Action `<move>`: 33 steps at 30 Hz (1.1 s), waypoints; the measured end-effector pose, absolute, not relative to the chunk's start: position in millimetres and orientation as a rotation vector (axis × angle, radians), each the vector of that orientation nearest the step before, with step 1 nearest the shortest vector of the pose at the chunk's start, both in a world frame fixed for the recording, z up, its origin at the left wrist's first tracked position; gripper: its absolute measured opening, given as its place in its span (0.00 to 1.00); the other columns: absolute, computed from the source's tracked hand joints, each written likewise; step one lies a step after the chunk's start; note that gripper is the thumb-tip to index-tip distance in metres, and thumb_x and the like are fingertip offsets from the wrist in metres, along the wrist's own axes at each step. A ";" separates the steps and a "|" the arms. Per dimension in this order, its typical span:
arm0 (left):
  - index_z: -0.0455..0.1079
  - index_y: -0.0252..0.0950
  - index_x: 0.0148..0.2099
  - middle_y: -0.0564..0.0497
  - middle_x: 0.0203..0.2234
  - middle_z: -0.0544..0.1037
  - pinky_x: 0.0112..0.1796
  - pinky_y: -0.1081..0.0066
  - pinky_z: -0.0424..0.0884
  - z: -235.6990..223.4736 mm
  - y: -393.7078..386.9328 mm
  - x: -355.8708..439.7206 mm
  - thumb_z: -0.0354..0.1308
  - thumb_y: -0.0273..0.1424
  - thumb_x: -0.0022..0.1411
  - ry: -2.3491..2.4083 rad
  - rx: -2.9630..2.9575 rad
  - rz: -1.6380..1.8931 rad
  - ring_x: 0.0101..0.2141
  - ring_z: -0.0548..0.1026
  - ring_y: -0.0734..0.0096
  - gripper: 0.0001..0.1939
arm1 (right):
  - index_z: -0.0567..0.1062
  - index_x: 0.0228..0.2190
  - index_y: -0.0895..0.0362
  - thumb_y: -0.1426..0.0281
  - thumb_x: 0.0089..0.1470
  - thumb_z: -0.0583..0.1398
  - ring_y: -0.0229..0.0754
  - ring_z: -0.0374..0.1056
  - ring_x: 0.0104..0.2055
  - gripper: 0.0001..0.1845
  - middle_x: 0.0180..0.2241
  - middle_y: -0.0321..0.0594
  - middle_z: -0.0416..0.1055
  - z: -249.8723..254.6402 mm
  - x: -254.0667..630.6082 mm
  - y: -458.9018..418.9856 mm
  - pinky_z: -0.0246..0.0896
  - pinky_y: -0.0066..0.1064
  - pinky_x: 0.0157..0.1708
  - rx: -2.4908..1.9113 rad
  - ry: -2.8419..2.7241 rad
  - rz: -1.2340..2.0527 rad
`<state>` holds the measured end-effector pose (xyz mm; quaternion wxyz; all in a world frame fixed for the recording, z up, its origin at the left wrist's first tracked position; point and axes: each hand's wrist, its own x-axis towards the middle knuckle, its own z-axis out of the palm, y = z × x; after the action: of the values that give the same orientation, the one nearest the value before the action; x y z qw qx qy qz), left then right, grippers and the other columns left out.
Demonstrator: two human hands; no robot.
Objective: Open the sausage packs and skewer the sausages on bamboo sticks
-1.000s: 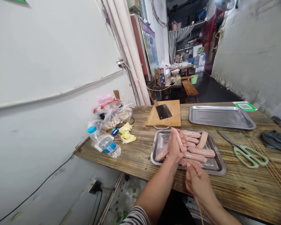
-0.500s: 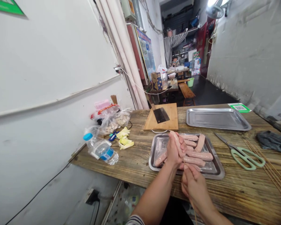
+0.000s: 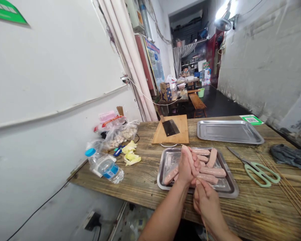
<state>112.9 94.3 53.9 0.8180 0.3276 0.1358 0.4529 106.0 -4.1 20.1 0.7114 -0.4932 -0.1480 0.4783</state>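
Note:
Wrapped around a pale pink sausage (image 3: pixel 188 156), my left hand (image 3: pixel 187 169) holds it tilted above the near metal tray (image 3: pixel 234 191). Close below it, my right hand (image 3: pixel 207 199) pinches a thin wooden skewer (image 3: pixel 205 231), whose shaft trails down toward me. The skewer's upper end is at the sausage's lower end, but my fingers hide whether it has gone in. Several more sausages (image 3: pixel 213 172) lie in the tray under and beside my hands.
Scissors (image 3: pixel 261 172) and loose skewers (image 3: pixel 288 190) lie to the right, near a dark plastic bag (image 3: pixel 291 155). Behind stand a cutting board (image 3: pixel 183 129) with a cleaver (image 3: pixel 171 128) and a second tray (image 3: pixel 230 132). Leftward are a water bottle (image 3: pixel 107 169) and cabbage leaves (image 3: pixel 131 154).
The view has tilted up and shifted slightly, so the table sits lower. My right hand with the skewer has moved closer to my left hand, which keeps hold of the sausage.

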 end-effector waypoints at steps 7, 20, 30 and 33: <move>0.59 0.39 0.40 0.56 0.22 0.62 0.15 0.81 0.57 52.5 92.7 114.2 0.53 0.52 0.58 0.281 0.743 0.941 0.16 0.59 0.82 0.21 | 0.64 0.30 0.56 0.44 0.45 0.60 0.26 0.36 0.11 0.27 0.12 0.19 0.42 10.1 111.9 -1.8 0.37 0.18 0.08 -1.110 -0.387 1.030; 0.60 0.38 0.41 0.56 0.22 0.62 0.15 0.81 0.57 53.1 94.6 113.4 0.51 0.52 0.58 0.260 0.755 0.934 0.16 0.59 0.82 0.22 | 0.66 0.35 0.58 0.43 0.46 0.57 0.27 0.37 0.11 0.30 0.12 0.19 0.43 7.4 133.6 -2.5 0.37 0.20 0.09 -1.234 -0.590 1.110; 0.61 0.37 0.42 0.56 0.21 0.63 0.13 0.81 0.57 53.3 97.9 114.9 0.52 0.52 0.58 0.344 0.625 0.971 0.15 0.58 0.82 0.23 | 0.73 0.32 0.60 0.54 0.55 0.49 0.35 0.49 0.15 0.24 0.13 0.30 0.52 23.3 142.3 -6.0 0.44 0.26 0.14 -1.478 -1.027 0.692; 0.61 0.36 0.41 0.56 0.20 0.62 0.13 0.81 0.56 51.7 100.7 114.9 0.51 0.50 0.59 0.381 0.555 0.970 0.15 0.58 0.82 0.21 | 0.74 0.31 0.59 0.54 0.54 0.51 0.35 0.49 0.14 0.22 0.11 0.30 0.53 22.8 139.9 -11.1 0.46 0.26 0.14 -1.489 -0.998 0.686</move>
<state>114.9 100.7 51.7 0.8308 0.2616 0.1794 0.4573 139.9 -11.1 22.8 0.5737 -0.6353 -0.4259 0.2929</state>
